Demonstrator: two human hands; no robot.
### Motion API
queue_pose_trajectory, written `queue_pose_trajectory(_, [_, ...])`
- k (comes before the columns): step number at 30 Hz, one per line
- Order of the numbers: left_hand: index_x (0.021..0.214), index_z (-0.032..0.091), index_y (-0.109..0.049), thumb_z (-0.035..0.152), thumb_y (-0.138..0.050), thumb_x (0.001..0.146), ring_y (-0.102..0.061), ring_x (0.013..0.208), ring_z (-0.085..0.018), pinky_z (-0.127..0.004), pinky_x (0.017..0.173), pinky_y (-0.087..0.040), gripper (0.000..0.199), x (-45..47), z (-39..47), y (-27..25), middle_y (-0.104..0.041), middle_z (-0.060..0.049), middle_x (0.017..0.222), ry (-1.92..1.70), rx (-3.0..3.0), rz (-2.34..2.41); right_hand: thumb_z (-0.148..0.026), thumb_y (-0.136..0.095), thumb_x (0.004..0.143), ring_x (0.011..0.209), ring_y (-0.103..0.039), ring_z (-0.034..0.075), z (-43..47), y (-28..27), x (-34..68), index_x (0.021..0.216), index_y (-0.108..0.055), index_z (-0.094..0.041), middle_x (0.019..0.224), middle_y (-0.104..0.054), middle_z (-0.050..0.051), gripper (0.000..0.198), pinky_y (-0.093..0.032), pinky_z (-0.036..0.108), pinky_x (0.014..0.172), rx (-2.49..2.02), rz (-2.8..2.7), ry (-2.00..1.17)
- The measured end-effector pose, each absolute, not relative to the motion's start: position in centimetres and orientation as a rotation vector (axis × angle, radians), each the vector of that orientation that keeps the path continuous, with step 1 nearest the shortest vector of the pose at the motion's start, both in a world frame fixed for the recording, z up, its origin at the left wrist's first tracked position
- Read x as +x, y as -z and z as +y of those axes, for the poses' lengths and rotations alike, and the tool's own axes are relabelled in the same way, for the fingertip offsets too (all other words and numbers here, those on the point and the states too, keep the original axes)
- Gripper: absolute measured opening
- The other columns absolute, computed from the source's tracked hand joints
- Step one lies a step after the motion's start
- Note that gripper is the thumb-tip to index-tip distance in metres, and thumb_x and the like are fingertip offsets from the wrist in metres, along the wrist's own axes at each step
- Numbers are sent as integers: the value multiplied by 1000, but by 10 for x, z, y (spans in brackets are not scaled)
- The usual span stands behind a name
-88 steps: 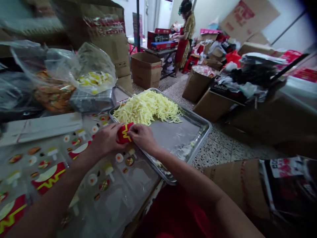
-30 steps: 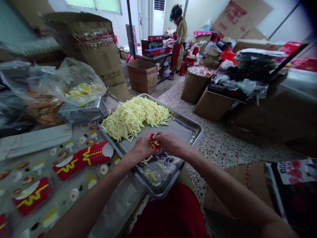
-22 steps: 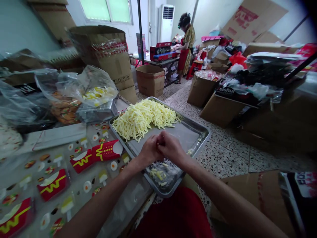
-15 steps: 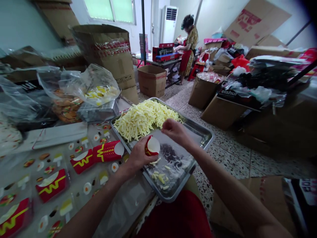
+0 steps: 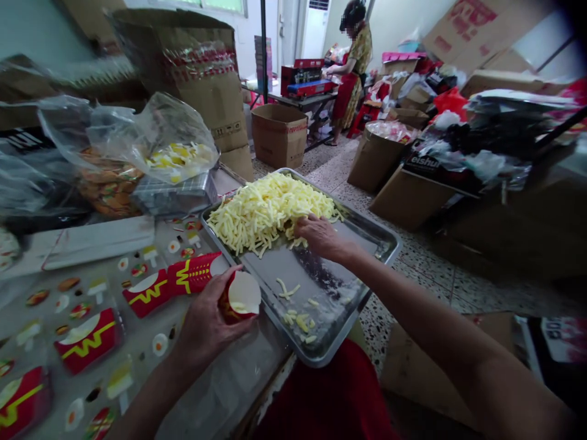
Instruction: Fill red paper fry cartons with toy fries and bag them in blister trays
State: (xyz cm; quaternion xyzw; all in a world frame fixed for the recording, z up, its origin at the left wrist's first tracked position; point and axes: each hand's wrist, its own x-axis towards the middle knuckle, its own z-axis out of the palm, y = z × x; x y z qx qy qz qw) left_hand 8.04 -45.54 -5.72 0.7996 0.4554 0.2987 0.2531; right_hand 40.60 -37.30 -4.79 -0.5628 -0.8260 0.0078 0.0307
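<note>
My left hand (image 5: 206,318) is wrapped round a red and yellow french-fry carton (image 5: 235,311). The carton's white mouth faces up and tilts toward me, with a few pale pieces low inside. My right hand (image 5: 321,237), its fingers curled, is at the near edge of a heap of pale yellow fry-shaped sticks (image 5: 257,211). Its fingertips are partly hidden against the sticks. The heap fills the far half of a metal tray (image 5: 316,360). Loose sticks and short bits (image 5: 300,321) lie in the near part of the tray.
Several flat cartons (image 5: 89,342) lie on the patterned table cover (image 5: 151,379) at left. Behind them are clear bags (image 5: 178,156) of small pieces and a big cardboard box (image 5: 202,73). A person (image 5: 353,67) stands at a far table. Boxes and bags (image 5: 408,177) crowd the right.
My left hand has drawn the carton left and toward me, off the tray and over the table. My right hand has lowered into the edge of the stick heap. The view has tipped down slightly.
</note>
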Motion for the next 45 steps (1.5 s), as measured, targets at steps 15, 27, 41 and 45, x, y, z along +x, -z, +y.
queue_pose_trajectory(15, [142,20,-51,44,-82,74,-67,116,-28,-42,102,-55,79,92,-465,39,-66,-11,133,-703,2286,1123,-48,-67,94,143,-40,40,-387,57,440,137,-65,-37,164,-35,8,44,-36,56,112,-1902,-2307,-117])
queue_pose_trajectory(27, [144,18,-49,52,-80,76,-62,123,-30,-45,111,-48,82,123,-429,43,-62,-12,137,-676,2397,1138,-20,-73,86,72,-67,18,-463,43,454,89,-82,-19,81,-77,4,10,-43,28,68,-1985,-1781,-290])
queue_pose_trajectory(41, [145,20,-49,52,-79,76,-61,125,-31,-46,111,-48,82,128,-407,48,-62,-11,139,-615,2361,1054,-40,-71,87,65,-60,19,-460,68,418,73,-75,-19,74,-73,8,26,-26,31,57,-2407,-1871,-310])
queue_pose_trajectory(45, [145,22,-48,41,-79,76,-60,125,-30,-45,109,-49,78,149,-411,50,-61,-11,138,-569,2394,997,-31,-71,82,67,-62,20,-467,76,416,78,-76,-20,76,-74,8,14,-32,31,59,-2384,-1812,-266])
